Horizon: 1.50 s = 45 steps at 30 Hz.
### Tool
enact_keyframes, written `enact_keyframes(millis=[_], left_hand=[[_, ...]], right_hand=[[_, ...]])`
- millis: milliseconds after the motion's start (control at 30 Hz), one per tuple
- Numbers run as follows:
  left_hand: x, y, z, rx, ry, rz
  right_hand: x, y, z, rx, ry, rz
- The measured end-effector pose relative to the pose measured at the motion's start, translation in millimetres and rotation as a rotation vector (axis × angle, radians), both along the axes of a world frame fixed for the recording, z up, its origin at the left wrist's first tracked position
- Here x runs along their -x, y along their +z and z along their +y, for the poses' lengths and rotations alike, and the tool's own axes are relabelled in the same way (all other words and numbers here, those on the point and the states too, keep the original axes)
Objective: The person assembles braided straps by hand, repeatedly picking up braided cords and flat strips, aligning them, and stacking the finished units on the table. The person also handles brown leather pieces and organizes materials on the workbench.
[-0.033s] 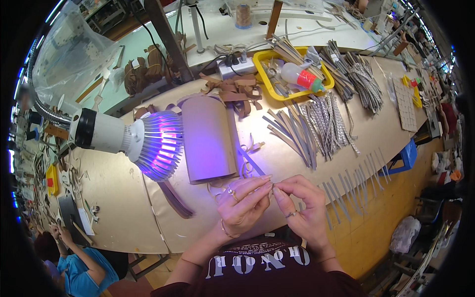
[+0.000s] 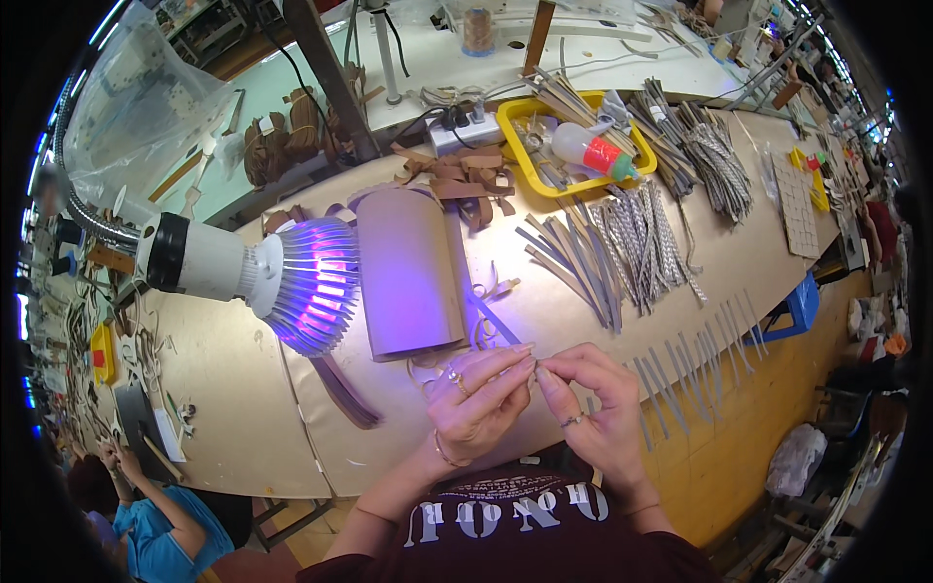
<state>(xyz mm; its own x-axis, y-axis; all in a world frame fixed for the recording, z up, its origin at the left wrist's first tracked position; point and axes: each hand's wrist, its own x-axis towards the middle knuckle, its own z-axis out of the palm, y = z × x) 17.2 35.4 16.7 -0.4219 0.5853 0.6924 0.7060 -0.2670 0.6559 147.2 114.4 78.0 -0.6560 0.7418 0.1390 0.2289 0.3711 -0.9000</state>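
Both hands meet above the counter (image 2: 243, 389) edge. Left hand (image 2: 476, 398) and right hand (image 2: 598, 408) fingers pinch one thin strip (image 2: 534, 367) between the fingertips. Risk: strip slips and drops toward 6 o'clock; lamp (image 2: 292, 282) at 9 o'clock crowds the left hand.

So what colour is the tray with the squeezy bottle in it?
Yellow. The tray holding the bottle shows best in the head view, at the far side of the table.

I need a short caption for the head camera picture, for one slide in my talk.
Both hands, left and right, pinch a thin strip at a workbench beside a purple-lit lamp and grey strips.
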Motion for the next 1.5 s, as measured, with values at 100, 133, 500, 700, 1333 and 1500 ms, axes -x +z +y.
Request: enact_keyframes(millis=[100, 133, 500, 700, 1333, 1500], left_hand=[[0, 0, -1, 0.008, -0.006, 0.006], [0, 0, -1, -0.001, -0.017, 0.008], [4, 0, 6, -0.010, -0.031, 0.056], [5, 0, 7, -0.006, -0.032, 0.074], [6, -2, 8, 0.020, -0.052, 0.069], [4, -2, 5, 0.044, -0.071, -0.053]], right_hand=[[-1, 2, 1, 0.006, -0.004, -0.020], [-1, 3, 1, 0.000, -0.003, -0.017], [1, 4, 6, -0.069, -0.008, -0.045], [0, 1, 8, -0.048, 0.000, -0.058], [0, -6, 12, -0.068, 0.012, -0.024], [-1, -9, 14, -0.112, 0.050, -0.022]])
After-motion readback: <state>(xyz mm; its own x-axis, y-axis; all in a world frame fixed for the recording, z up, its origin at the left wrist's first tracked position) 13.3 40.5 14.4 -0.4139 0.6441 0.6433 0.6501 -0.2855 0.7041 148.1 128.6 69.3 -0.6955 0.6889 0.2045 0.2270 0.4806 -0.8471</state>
